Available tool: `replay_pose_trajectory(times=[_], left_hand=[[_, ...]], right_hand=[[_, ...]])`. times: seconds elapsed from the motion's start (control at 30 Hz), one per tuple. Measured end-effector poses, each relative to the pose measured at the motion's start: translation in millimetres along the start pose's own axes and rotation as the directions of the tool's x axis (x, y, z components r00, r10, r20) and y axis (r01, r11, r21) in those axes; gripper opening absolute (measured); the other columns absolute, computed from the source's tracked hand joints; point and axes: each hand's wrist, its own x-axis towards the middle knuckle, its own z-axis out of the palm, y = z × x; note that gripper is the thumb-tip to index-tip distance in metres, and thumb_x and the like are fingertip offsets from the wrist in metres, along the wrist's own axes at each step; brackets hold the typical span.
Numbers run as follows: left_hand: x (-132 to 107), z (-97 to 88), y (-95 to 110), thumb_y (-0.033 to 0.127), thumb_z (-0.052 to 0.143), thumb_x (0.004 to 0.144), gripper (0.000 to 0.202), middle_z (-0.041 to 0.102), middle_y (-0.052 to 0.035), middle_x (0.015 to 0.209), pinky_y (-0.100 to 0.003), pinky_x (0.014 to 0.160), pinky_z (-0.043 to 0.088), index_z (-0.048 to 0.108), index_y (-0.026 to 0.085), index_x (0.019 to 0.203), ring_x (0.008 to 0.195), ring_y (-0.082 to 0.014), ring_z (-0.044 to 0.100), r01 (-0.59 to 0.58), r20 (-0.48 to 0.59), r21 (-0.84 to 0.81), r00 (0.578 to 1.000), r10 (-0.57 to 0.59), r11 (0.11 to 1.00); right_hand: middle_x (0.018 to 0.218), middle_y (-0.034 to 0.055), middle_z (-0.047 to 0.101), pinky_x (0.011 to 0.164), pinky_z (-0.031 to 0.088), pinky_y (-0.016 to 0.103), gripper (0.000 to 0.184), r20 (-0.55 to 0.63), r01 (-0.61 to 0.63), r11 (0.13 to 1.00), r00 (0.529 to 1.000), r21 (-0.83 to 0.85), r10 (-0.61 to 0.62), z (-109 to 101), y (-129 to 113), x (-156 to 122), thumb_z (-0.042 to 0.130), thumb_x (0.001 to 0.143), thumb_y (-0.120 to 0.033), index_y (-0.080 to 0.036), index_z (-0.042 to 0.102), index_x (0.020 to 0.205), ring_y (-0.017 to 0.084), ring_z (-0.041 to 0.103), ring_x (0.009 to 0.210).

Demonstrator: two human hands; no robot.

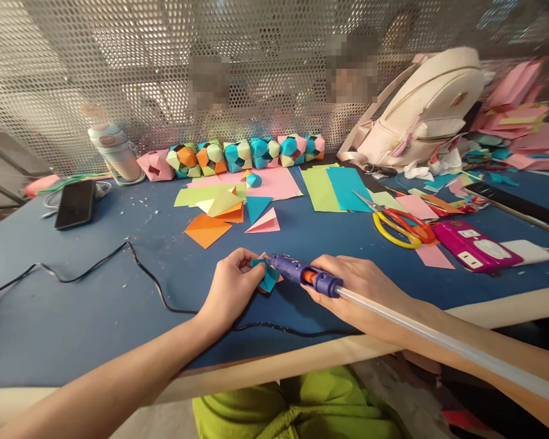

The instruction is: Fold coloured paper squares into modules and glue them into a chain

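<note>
My left hand (231, 281) pinches a small folded paper piece (269, 279), blue with some pink showing at its edges, just above the table. In my right hand (354, 286) is a purple hot glue gun (304, 274), its tip pointing left against or very close to the blue paper. A long clear glue stick (430, 335) runs out of the gun's back end over my right forearm. The trigger is hidden by the gun and my fingers. Beyond my hands lie a folded pink paper (263, 222), an orange square (207, 230) and a blue folded piece (257, 208).
A row of folded paper balls (238, 156) lines the mesh panel (155, 79). A bottle (114, 152) and a phone (75, 204) stand and lie left. Scissors (398, 225), a magenta power bank-like case (476, 247) and a backpack (425, 110) are right. A black cord (149, 277) crosses the table.
</note>
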Motion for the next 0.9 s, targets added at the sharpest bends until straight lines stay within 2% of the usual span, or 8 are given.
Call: replay_pose_trajectory(times=[0.73,0.9], left_hand=[[0.1,-0.3,-0.3,0.026,0.065,0.072,0.009,0.069,0.0017,0.061,-0.021,0.049,0.045,0.06,0.018,0.072,0.049,-0.012,0.06,0.011,-0.002,-0.013,1.0,-0.011,1.0],[0.7,-0.2,-1.5,0.027,0.066,0.073,0.011,0.07,0.0005,0.063,-0.022,0.051,0.046,0.06,0.018,0.07,0.05,-0.0122,0.06,-0.001,-0.009,0.002,1.0,0.001,1.0]], right_hand=[[0.066,-0.0003,0.064,0.054,0.039,0.026,0.007,-0.026,0.003,1.0,1.0,-0.017,-0.004,-0.8,-1.5,-0.6,0.055,0.085,-0.025,-0.02,0.05,0.082,0.016,0.061,0.057],[0.065,-0.0001,0.064,0.053,0.038,0.026,0.006,-0.002,-0.013,0.999,1.0,-0.048,0.013,0.6,-1.0,-0.6,0.054,0.085,-0.024,-0.02,0.051,0.082,0.017,0.061,0.057]])
